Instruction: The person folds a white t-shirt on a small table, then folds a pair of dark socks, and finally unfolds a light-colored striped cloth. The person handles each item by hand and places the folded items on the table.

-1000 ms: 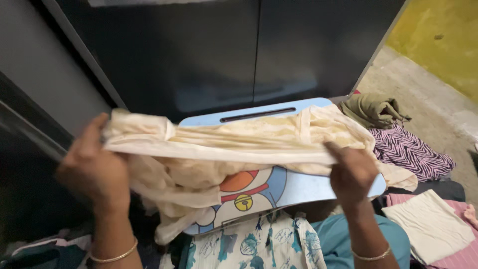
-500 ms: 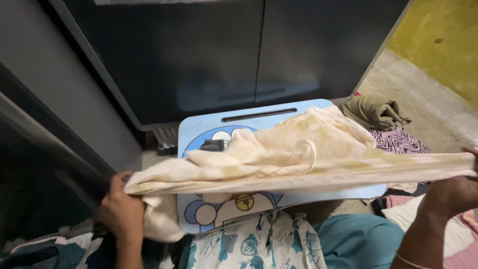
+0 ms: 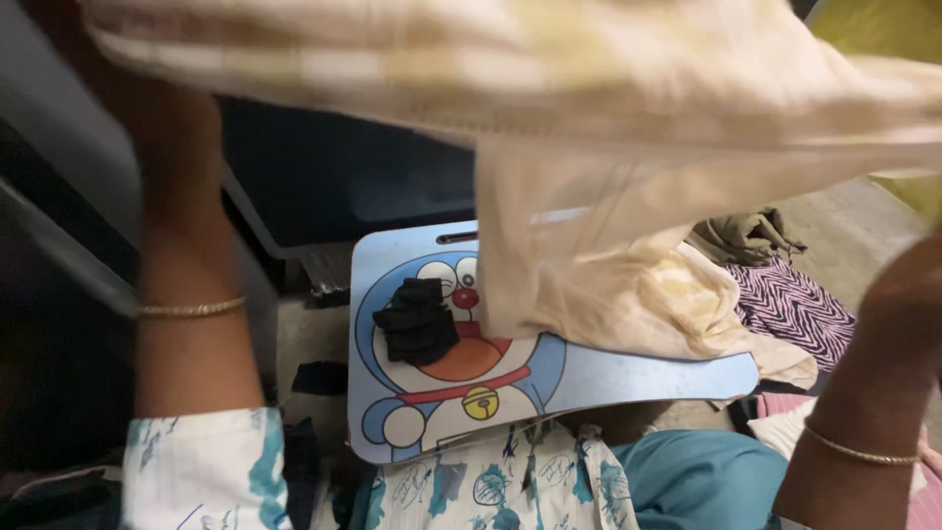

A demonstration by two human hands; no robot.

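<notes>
While my left hand (image 3: 167, 118) and my right hand (image 3: 908, 285) lift the thin cream cotton garment (image 3: 589, 128) high, blur hides both grips, so I cannot tell how firmly either holds. Its loose tail drapes onto the blue cartoon-printed lap table (image 3: 628, 378), just beside the small black folded cloth (image 3: 417, 319); I judge another swing could sweep that cloth off.

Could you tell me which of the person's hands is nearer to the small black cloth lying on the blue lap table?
The left. The left arm rises just left of the black cloth, its hand blurred at the lifted cream garment. The right arm is far right, beyond the lap table.
</notes>
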